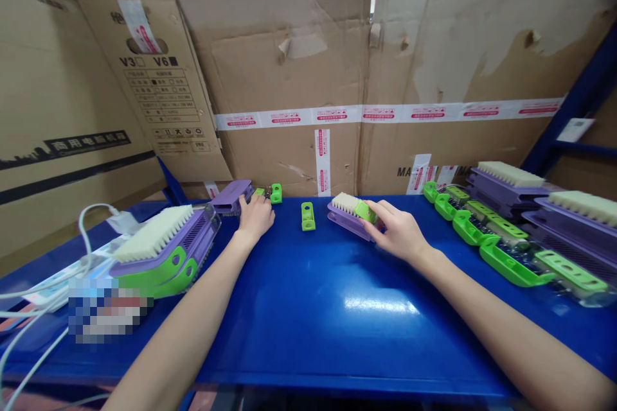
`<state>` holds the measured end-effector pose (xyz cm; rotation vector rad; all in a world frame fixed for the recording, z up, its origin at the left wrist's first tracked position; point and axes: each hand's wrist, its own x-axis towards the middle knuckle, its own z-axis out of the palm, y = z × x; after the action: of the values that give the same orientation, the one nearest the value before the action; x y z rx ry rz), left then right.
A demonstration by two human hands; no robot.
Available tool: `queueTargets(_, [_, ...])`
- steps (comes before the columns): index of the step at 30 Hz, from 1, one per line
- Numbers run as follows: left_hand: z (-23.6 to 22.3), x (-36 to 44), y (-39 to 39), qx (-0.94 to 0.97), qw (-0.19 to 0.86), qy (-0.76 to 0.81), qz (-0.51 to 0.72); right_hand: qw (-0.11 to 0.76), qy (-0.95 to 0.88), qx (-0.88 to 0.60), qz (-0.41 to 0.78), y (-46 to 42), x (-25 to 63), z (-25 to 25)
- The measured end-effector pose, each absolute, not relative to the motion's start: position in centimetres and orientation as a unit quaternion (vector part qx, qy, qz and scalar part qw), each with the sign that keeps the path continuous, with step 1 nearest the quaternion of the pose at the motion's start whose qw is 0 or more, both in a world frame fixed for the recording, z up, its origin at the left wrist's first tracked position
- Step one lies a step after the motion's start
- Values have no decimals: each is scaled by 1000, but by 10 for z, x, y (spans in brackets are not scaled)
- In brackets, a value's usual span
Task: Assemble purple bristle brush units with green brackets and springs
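Observation:
My right hand (398,229) is closed on a purple brush part with white bristles (348,210) lying on the blue table (308,308), with a small green clip (366,210) at my fingertips. My left hand (255,215) reaches to the back of the table, fingers curled over small green pieces (270,192) beside a flat purple part (232,195). One loose green clip (308,216) stands between my hands.
An assembled purple-and-green brush (164,250) sits at the left over white cables (43,295). At the right lie a row of green parts (501,247) and stacked purple brushes (511,183). Cardboard boxes (289,64) wall the back.

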<state>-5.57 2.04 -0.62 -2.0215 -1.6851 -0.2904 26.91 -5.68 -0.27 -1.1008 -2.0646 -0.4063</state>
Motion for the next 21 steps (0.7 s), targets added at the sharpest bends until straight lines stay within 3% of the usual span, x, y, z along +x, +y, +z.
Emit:
queueTargets(8, [9, -44, 12, -723, 306, -588, -195, 366, -802, -439, -173, -55, 270, -5])
queueTargets(17, [23, 41, -37, -868, 388, -188, -247, 258, -830, -394, -298, -58, 260, -2])
queueTargets(21, [18, 53, -47, -871, 406, -119, -249, 245, -842, -373, -302, -63, 251, -3])
